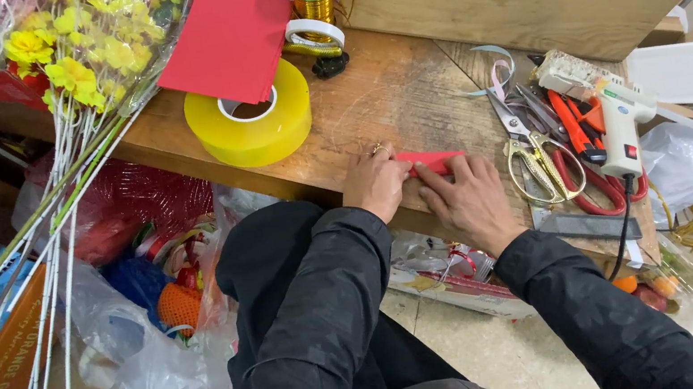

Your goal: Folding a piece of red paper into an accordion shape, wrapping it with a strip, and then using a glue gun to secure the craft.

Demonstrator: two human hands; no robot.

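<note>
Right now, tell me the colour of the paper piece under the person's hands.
Red. The small folded paper piece lies pressed between the left hand and right hand on the wooden table; the head view shows it.

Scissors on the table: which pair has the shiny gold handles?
The pair nearest the right hand: the gold-handled scissors, lying with silver blades pointing away. The other cutters beside the white glue gun have red handles or orange handles.

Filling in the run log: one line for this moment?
left hand on red paper strip | right hand pressing it | wooden table | scissors nearby
</note>
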